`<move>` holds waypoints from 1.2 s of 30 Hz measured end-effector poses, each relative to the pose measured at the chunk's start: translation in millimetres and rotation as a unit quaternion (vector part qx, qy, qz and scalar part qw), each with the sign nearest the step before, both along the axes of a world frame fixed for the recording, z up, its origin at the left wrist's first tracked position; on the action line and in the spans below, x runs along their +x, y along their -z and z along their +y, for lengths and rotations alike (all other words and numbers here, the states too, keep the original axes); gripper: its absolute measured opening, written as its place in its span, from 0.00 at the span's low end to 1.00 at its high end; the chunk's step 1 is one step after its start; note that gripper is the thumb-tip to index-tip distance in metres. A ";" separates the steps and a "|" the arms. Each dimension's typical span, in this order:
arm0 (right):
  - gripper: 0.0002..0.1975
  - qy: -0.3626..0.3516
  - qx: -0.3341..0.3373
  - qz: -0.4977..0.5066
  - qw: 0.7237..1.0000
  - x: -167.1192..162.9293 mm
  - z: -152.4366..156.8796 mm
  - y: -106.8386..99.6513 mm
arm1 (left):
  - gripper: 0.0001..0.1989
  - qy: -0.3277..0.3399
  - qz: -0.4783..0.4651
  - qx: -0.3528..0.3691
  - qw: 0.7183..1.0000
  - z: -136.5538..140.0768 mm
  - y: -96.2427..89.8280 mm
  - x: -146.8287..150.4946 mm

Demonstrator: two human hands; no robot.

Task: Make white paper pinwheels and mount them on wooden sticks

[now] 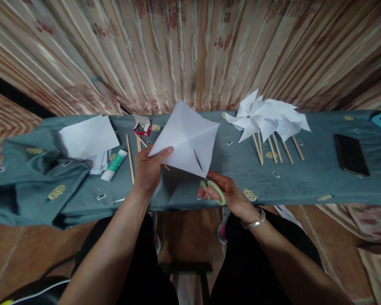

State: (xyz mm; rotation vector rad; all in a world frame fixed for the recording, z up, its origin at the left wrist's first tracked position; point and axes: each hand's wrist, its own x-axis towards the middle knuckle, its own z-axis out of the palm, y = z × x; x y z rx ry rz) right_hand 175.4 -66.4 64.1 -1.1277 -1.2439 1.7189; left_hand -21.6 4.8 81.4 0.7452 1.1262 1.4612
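Note:
A white square sheet of paper (184, 137), creased across its middle, is pinched at its left corner by my left hand (149, 169), thumb on top. My right hand (224, 188) has its fingers through the pale green handles of a pair of scissors (216, 191). The scissor blades sit at the paper's near corner, with one blade showing over the sheet and pointing toward its centre. Behind my left hand, part of some wooden sticks (139, 144) is hidden. The paper is held above the cloth-covered table.
On the grey-green tablecloth (317, 178) lie white paper pinwheels (269, 114) on sticks, a black phone (351, 155), a glue stick (114, 165), a small red box of metal pins (142, 126) and stacked white paper (88, 137). A patterned curtain (190, 55) hangs behind.

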 end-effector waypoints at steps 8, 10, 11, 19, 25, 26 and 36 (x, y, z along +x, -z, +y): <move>0.33 0.014 -0.015 0.013 1.000 -3.3 -2.8 3.7 | 0.14 0.000 -0.013 -0.002 1.000 1.4 0.7 0.5; 0.32 0.013 -0.004 0.002 1.000 -3.2 -1.8 2.2 | 0.13 0.001 -0.012 -0.003 1.000 0.2 0.4 2.0; 0.32 0.013 0.002 -0.004 1.000 -3.0 -1.2 1.3 | 0.13 0.002 -0.011 -0.003 1.000 -0.5 0.4 2.7; 0.28 0.019 0.023 -0.008 1.000 -1.7 -0.2 -0.5 | 0.11 0.022 0.021 0.005 1.000 -6.3 2.7 4.1; 0.28 0.018 0.027 -0.020 0.999 -1.9 -0.8 0.1 | 0.12 0.021 0.011 0.001 1.000 -6.5 4.7 4.3; 0.29 0.019 0.028 -0.017 0.999 -2.1 -0.8 0.8 | 0.12 0.020 0.011 0.002 1.000 -6.3 4.8 4.4; 0.27 0.022 0.007 0.005 1.000 -3.3 0.3 6.1 | 0.11 0.018 0.003 0.005 1.000 -5.9 5.0 3.5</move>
